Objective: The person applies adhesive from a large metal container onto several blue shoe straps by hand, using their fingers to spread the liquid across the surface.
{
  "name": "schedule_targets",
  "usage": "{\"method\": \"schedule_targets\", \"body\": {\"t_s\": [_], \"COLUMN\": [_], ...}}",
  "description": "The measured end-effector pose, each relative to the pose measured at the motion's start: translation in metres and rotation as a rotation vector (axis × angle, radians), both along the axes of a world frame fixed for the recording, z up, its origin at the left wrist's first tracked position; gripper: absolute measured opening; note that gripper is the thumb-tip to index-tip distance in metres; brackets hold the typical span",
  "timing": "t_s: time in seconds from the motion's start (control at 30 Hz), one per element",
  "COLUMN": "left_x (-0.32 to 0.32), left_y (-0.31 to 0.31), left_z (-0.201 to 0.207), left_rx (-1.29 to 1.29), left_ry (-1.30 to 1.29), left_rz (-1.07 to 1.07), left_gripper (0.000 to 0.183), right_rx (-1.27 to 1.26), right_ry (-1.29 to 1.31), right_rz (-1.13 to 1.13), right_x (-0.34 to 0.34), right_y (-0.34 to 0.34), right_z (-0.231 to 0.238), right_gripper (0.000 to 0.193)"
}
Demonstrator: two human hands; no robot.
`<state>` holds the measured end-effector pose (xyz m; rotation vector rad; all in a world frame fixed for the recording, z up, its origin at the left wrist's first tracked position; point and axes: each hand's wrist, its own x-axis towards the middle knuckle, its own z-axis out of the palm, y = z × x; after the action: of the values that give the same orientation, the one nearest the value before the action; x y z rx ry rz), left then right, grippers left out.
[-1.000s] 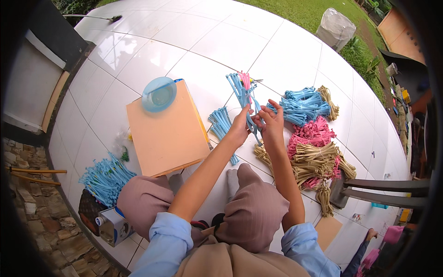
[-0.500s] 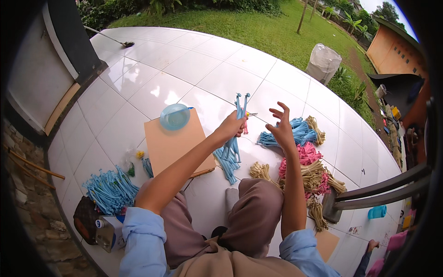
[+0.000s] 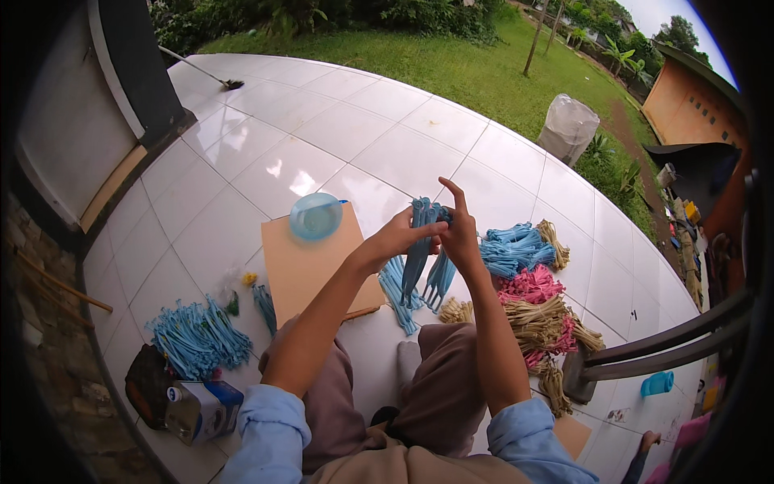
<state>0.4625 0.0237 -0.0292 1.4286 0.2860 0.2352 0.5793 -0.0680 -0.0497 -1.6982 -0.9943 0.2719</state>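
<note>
My left hand point(image 3: 401, 235) and my right hand point(image 3: 459, 234) are raised together over the tiled floor, both gripping a bundle of blue strips point(image 3: 422, 242) that hangs down between them. My right index finger points up. Below the hands more blue strips point(image 3: 397, 294) lie on the white tiles beside a tan board point(image 3: 310, 270). A round blue bowl point(image 3: 315, 216) sits on the board's far corner. To the right lie heaps of blue bundles point(image 3: 514, 248), pink bundles point(image 3: 530, 285) and straw-coloured bundles point(image 3: 542, 319).
A pile of loose blue strips point(image 3: 196, 337) lies at the left, next to a small carton point(image 3: 201, 409) and a dark pouch point(image 3: 148, 383). A chair point(image 3: 645, 347) stands at the right. A white sack point(image 3: 568, 127) stands at the lawn's edge. A broom point(image 3: 205, 74) lies far back.
The view has tilted upward, showing more lawn. My hands have closed together on the blue bundle, which was held mainly by the left hand before; the right hand has moved onto it.
</note>
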Motion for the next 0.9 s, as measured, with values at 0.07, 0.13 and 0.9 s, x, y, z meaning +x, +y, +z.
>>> {"method": "schedule_targets", "body": {"t_s": [0.07, 0.13, 0.9], "left_x": [0.004, 0.007, -0.021], "left_y": [0.007, 0.003, -0.005], "left_z": [-0.006, -0.003, -0.048], "left_rx": [-0.025, -0.051, 0.732], "left_ry": [0.127, 0.184, 0.270], "left_rz": [0.061, 0.136, 0.450], "left_gripper": [0.040, 0.042, 0.021], "right_rx": [-0.022, -0.007, -0.213], "right_ry": [-0.194, -0.170, -0.140], "right_rz": [0.052, 0.034, -0.268], "right_x": [-0.007, -0.005, 0.044], "right_y": [0.004, 0.005, 0.021], "right_z": [0.002, -0.003, -0.063], "right_gripper": [0.060, 0.049, 0.028]}}
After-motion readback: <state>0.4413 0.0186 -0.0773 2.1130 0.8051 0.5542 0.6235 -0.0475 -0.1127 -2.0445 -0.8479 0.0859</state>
